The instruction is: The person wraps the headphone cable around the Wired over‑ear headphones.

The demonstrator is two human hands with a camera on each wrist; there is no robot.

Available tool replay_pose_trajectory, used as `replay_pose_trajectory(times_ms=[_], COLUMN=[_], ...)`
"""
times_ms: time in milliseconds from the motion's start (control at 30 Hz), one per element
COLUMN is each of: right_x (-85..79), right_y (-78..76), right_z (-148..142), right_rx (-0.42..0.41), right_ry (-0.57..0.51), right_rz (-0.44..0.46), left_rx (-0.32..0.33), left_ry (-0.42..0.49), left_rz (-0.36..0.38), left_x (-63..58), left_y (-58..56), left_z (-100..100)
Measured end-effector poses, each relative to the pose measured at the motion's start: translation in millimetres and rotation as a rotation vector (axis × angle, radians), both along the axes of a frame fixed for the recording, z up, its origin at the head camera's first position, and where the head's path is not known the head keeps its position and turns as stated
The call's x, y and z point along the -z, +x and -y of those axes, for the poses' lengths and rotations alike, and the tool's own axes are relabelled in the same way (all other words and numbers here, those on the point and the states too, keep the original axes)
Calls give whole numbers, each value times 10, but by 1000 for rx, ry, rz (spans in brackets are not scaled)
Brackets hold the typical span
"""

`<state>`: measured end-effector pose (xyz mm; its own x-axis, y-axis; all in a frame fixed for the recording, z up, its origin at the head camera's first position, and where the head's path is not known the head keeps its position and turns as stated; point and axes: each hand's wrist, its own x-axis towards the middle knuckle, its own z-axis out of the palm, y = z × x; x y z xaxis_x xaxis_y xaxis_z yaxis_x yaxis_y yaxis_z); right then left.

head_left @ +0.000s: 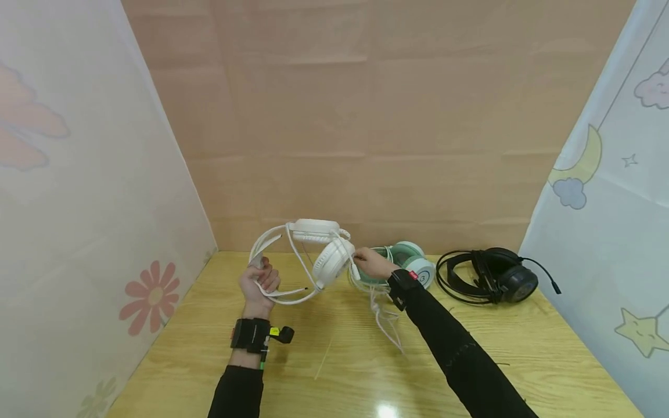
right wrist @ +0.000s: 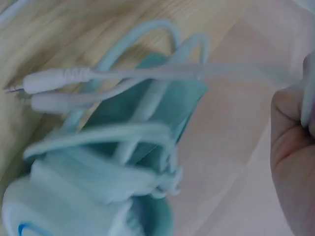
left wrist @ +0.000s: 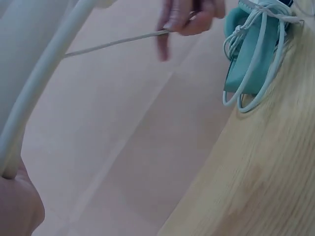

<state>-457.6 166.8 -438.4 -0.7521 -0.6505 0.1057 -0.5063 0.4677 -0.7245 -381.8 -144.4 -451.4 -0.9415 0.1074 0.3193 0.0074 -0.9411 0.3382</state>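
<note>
My left hand (head_left: pixel 261 281) grips the headband of the white headphones (head_left: pixel 330 264), holding them up over the table with both ear cups to the right. A white cable (left wrist: pixel 113 44) runs from the headphones to my right hand (head_left: pixel 373 264), whose fingers pinch it. Two audio plugs (right wrist: pixel 56 79) on white leads dangle in the right wrist view, overlapping the green headphones there. Those green headphones (head_left: pixel 424 273), their own cord bundled around them, lie on the table just behind my right hand.
At the right lies a black headset (head_left: pixel 514 284) with a coiled cord and a microphone boom sticking out. A brown paper wall (head_left: pixel 366 145) stands behind the wooden table (head_left: pixel 334 371). Patterned white sheets (head_left: pixel 104 203) flank both sides.
</note>
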Motion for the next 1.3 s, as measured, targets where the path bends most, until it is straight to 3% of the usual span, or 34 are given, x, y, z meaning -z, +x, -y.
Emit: replay_pose_trajectory(times_ms=[200, 333, 500, 733, 967, 1300], right_x=[19, 19, 37, 47, 97, 87], right_y=[106, 105, 109, 212, 312, 412], right_z=[-59, -30, 39, 129, 222, 399], right_rx=[94, 92, 100, 107, 32, -66], right_ry=[74, 100, 186, 241, 252, 306], right_rz=[64, -15, -162, -199, -200, -214], left_rx=[-104, -144, -202, -286, -352, -382], left_ry=[32, 27, 87, 122, 123, 232], left_rz=[98, 151, 218, 305, 364, 420], left_x=[-41, -57, -62, -64, -80, -106], left_y=[31, 10, -7, 12, 40, 70], left_z=[16, 1, -14, -44, -84, -154])
